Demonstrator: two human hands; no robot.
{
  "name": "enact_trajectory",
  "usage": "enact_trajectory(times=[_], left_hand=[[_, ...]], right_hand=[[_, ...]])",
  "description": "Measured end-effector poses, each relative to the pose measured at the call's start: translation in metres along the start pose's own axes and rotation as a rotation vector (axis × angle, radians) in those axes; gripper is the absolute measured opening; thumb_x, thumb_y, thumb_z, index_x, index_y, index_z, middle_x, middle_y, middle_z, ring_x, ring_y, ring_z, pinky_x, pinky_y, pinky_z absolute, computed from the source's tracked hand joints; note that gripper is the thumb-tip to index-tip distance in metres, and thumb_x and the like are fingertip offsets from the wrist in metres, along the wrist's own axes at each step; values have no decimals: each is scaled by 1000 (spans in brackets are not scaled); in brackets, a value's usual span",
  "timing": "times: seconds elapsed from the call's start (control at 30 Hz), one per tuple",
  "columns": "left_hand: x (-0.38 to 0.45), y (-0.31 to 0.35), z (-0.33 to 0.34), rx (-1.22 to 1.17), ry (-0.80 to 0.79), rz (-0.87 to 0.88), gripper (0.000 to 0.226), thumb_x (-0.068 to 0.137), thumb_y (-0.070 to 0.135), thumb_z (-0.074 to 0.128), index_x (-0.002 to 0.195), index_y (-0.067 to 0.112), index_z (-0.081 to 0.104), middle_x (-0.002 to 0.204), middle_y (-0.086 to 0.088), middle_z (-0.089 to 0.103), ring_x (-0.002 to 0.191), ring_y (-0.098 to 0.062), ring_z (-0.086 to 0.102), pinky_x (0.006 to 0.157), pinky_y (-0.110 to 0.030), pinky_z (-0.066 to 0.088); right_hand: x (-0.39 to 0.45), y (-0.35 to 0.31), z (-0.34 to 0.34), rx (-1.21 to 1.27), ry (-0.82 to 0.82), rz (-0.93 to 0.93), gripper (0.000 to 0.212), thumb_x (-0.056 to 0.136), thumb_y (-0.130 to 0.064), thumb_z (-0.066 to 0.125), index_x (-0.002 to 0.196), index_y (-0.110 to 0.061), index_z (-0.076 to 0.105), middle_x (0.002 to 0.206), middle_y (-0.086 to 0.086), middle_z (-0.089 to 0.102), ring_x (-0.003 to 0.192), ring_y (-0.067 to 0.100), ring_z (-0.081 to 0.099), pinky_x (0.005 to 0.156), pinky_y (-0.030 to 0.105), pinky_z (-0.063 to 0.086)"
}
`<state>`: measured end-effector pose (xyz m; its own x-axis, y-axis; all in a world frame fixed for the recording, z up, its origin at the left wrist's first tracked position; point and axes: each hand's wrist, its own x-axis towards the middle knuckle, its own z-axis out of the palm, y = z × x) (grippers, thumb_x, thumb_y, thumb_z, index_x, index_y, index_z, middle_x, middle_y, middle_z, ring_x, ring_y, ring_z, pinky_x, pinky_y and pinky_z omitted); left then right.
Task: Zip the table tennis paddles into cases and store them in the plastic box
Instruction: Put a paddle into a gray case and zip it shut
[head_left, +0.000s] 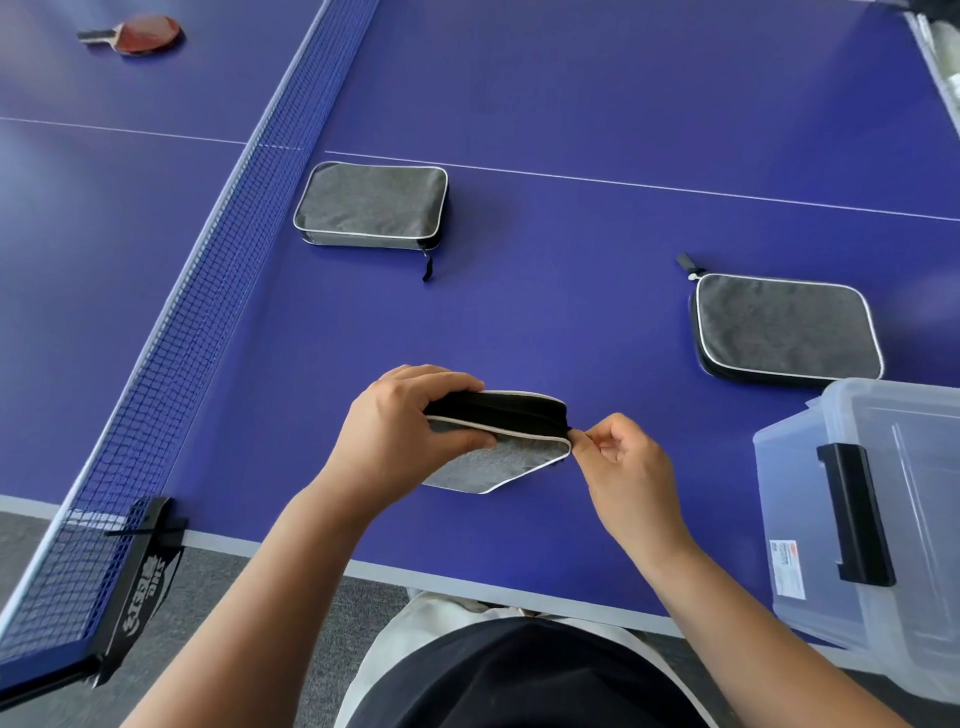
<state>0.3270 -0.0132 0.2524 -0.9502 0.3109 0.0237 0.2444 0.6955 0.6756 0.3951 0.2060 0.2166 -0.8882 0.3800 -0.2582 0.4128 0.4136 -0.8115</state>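
Blue table (571, 260) with net (208, 270) over grey carpet (218, 597).

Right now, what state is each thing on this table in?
Held case: tilted on edge, left hand grips it, right hand pinches its zip pull.
Far case: flat, looks zipped.
Right case: flat, beside box.
Box: lid on.
Paddle: loose, beyond net.
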Motion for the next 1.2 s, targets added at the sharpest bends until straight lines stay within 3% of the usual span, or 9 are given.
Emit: enact_trajectory(times=[0.03, 0.1, 0.23, 0.4, 0.63, 0.77, 0.9, 1.03, 1.2], left_hand=[[1, 1, 1, 1, 3, 3, 45, 64, 46, 88, 104, 37, 72, 97, 26, 66, 98, 0, 59, 85, -21, 48], [3, 2, 3, 5, 4, 18, 45, 64, 48, 87, 104, 37, 72, 97, 25, 66, 97, -1, 59, 84, -22, 48], [7, 4, 8, 8, 5, 47, 47, 65, 48, 87, 107, 33, 71, 100, 22, 66, 99, -3, 59, 86, -27, 50], [7, 3, 12, 3, 75, 56, 61, 65, 51, 86, 117, 27, 66, 113, 16, 60, 110, -7, 54, 93, -23, 45], [-1, -30, 15, -245, 182, -305, 105, 58, 49, 89, 145, 30, 34, 135, 17, 39, 123, 5, 39, 94, -4, 31], [2, -77, 11, -386, 152, -501, 119, 57, 66, 80, 153, 32, 19, 153, 13, 23, 142, -3, 26, 111, -27, 31], [5, -138, 1, -600, 128, -806, 134, 48, 78, 76, 156, 32, 11, 158, 12, 16, 143, -9, 26, 114, -41, 33], [13, -197, -14, -787, 130, -1000, 106, 65, 59, 82, 151, 29, 28, 142, 11, 45, 124, -12, 51, 95, -32, 42], [40, -257, -38, -697, 137, -931, 88, 60, 51, 87, 136, 33, 45, 120, 15, 62, 107, -6, 61, 90, -34, 54]], right_hand=[[0, -2, -2, -27, 18, -65, 10, 91, -27, 67, 88, -21, 61, 88, -8, 66, 85, 14, 61, 62, 18, 47], [0, -12, -6, -82, 80, -327, 28, 89, -28, 70, 114, -21, 61, 121, -7, 59, 115, 10, 54, 79, 15, 49], [20, -30, -6, -317, -319, -688, 72, 77, -44, 78, 139, -21, 50, 141, -5, 51, 134, 14, 41, 109, 31, 38], [44, -35, 3, -451, -438, -679, 76, 78, -45, 78, 143, -32, 42, 126, -13, 54, 112, 7, 51, 86, 20, 40], [46, -49, 33, -215, -391, -573, 54, 81, -38, 77, 130, -32, 56, 119, -17, 64, 103, 2, 60, 87, 22, 49], [52, -69, 58, -161, -325, -443, 47, 79, -38, 78, 123, -36, 60, 107, -18, 65, 99, -1, 59, 82, 11, 44], [60, -88, 91, 70, -257, -199, 32, 82, -27, 78, 110, -35, 66, 97, -16, 70, 93, 4, 65, 79, 15, 49], [74, -91, 138, 442, -152, 135, 23, 86, -18, 73, 107, -27, 71, 103, -6, 74, 100, 15, 70, 87, 33, 54], [94, -82, 205, 547, -91, 359, 15, 92, -23, 67, 106, -26, 72, 108, -9, 74, 105, 10, 68, 95, 35, 51]])
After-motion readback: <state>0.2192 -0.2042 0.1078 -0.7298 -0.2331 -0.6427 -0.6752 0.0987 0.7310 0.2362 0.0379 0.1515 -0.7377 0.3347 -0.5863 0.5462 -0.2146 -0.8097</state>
